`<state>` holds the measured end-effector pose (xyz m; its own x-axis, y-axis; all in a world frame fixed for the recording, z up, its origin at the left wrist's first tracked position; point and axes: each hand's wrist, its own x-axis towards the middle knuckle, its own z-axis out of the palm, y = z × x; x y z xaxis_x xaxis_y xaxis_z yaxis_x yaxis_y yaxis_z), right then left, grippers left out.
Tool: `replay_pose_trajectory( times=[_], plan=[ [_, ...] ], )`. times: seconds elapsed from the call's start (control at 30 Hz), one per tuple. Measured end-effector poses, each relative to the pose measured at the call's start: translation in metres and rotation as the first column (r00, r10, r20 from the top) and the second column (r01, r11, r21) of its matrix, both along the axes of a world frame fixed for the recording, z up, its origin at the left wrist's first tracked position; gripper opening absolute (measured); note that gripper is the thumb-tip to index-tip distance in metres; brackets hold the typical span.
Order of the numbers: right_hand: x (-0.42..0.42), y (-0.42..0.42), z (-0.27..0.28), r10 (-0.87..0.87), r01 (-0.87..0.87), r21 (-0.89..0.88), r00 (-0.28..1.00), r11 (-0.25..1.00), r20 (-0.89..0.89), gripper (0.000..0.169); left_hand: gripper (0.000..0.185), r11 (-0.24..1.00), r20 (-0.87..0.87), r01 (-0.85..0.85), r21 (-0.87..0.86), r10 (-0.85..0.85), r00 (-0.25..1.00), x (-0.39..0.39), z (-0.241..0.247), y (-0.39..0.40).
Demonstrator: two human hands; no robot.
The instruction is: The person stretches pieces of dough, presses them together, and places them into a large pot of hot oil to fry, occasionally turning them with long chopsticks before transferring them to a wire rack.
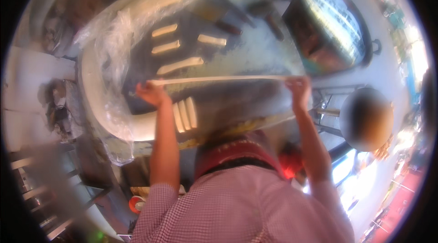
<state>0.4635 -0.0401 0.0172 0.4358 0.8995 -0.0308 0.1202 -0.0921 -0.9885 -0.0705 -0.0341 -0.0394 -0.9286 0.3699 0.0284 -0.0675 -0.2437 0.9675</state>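
A long thin strip of dough is stretched between my two hands over the metal worktop. My left hand pinches one end, and my right hand grips the other. Beyond the strip lie several short dough pieces, among them a longer one and a short one. Beside my left forearm, cut dough strips lie side by side at the end of a long dough roll. That roll curves round the worktop's left side, partly under clear plastic wrap.
A large metal pot with side handles stands at the back right. Dark-handled tools lie at the worktop's far side. To the right is a round, blurred object above a metal rack. A plastic-covered bundle sits at left.
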Motion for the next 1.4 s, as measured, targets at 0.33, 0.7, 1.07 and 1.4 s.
replay_pose_trajectory(
  times=[0.33, 0.7, 1.07, 1.4],
  plan=[
    [-0.052, 0.016, -0.025, 0.000, -0.012, -0.184, 0.998, 0.983, -0.064, 0.020, 0.027, 0.944, 0.189, 0.170, -0.284, -0.119, 0.975, -0.012, -0.023, 0.021],
    [-0.052, 0.016, -0.028, 0.007, -0.021, -0.213, 0.998, 0.977, -0.070, 0.023, 0.012, 0.883, -0.188, -0.085, -0.462, -0.003, 0.982, -0.122, -0.023, -0.001],
    [-0.050, 0.019, -0.034, -0.003, -0.017, -0.219, 0.996, 0.976, -0.089, 0.022, 0.042, 0.691, -0.682, 0.092, -0.717, -0.668, -0.298, 0.000, 0.051, -0.026],
    [-0.052, 0.017, -0.036, 0.007, -0.016, -0.186, 0.999, 0.982, -0.050, 0.022, 0.037, 0.637, -0.646, 0.224, -0.738, -0.762, 0.044, 0.007, 0.043, -0.017]
  ],
)
